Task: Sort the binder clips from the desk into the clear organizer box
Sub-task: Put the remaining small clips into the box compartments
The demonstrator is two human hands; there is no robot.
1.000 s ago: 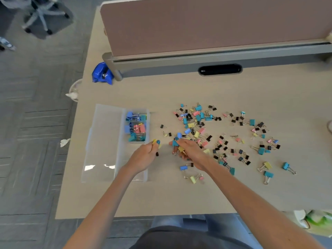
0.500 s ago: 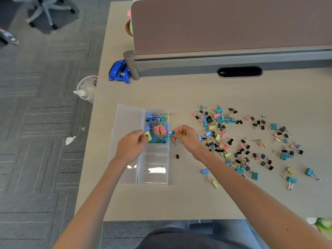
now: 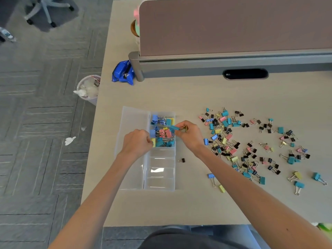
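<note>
A clear organizer box [image 3: 159, 184] lies open on the desk, its lid folded out to the left. Its far compartments hold blue, pink, yellow and teal binder clips [image 3: 162, 134]; the near ones look bare. My left hand [image 3: 137, 143] hovers over the box's left side and pinches a yellow clip [image 3: 153, 142]. My right hand [image 3: 188, 134] is at the box's right rim, holding a teal clip [image 3: 174, 128] and a yellow clip over the compartments. Several loose binder clips [image 3: 251, 142] are scattered on the desk to the right.
A single black clip [image 3: 181, 160] lies just right of the box. A blue wrapper [image 3: 123, 72] sits by the grey partition base [image 3: 233, 64] at the back. A waste bin [image 3: 89, 88] stands on the floor off the desk's left edge.
Both hands have carried clips from the pile leftwards to the organizer box and now hover over its filled compartments. The camera view shifted left.
</note>
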